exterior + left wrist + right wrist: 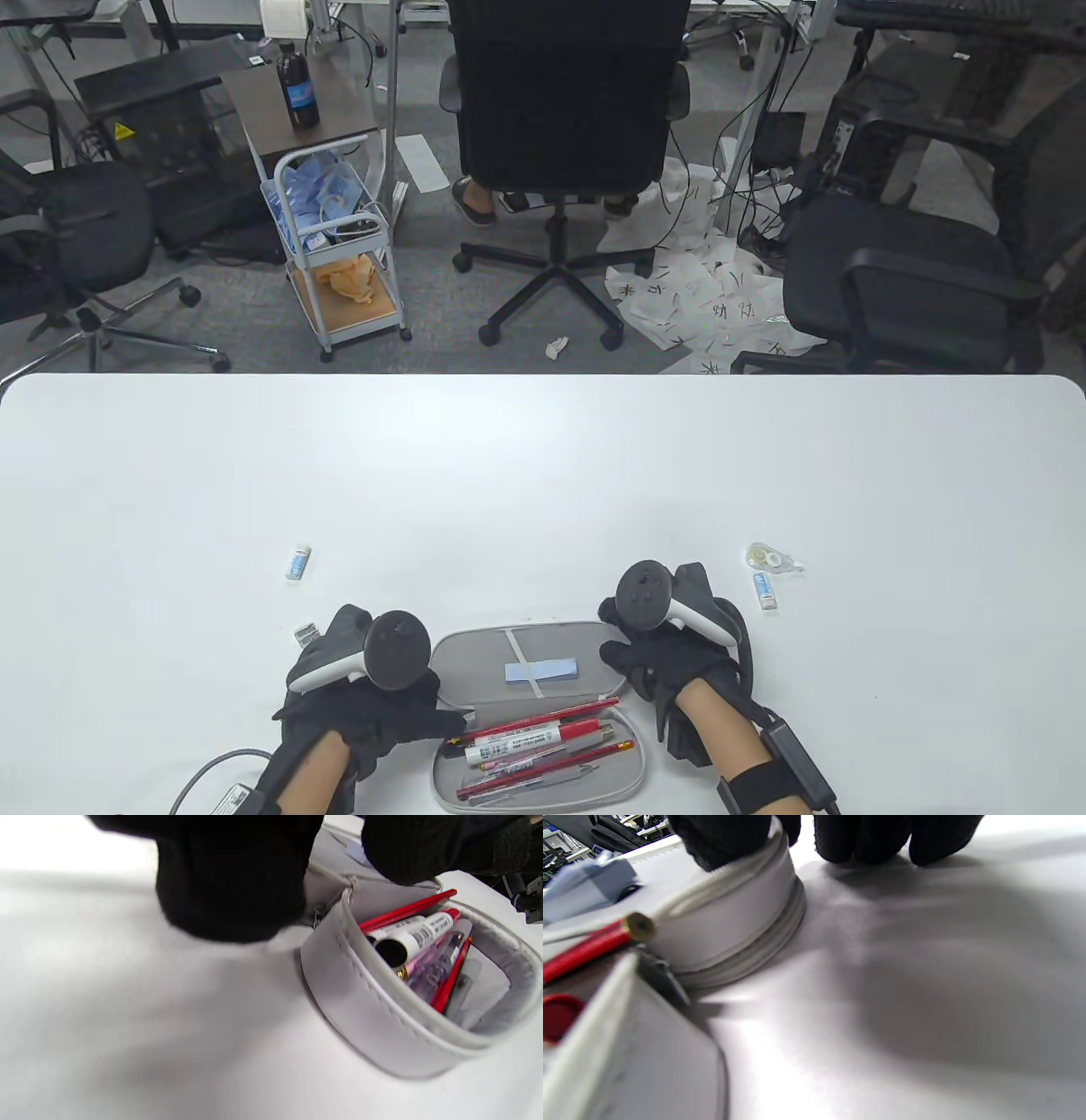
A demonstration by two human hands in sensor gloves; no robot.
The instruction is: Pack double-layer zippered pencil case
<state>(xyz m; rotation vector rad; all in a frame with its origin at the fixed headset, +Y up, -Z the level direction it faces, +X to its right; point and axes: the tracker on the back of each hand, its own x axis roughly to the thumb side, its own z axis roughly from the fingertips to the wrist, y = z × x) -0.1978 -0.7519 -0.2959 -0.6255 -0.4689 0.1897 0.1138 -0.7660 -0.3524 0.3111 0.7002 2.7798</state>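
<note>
Pencil case [543, 654]: grey, lying open at the table's [543, 475] near edge, between both hands.
Near compartment: red pencils [551, 720], marker [526, 741], pens.
Far compartment: blue eraser [541, 671] under strap.
Left hand [373, 705]: fingertips on the case's left end; grasp cannot be told.
Right hand [670, 645]: thumb pinching the right rim.
Surroundings: 2 small erasers [299, 561], correction tape [772, 557].

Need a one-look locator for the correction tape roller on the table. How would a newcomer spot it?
Start at the open grey pencil case near the front edge of the white table, then look past the right hand toward the table's right side. The correction tape roller lies there: a small clear, rounded shell, unlike the flat white-and-blue eraser just in front of it.
</note>
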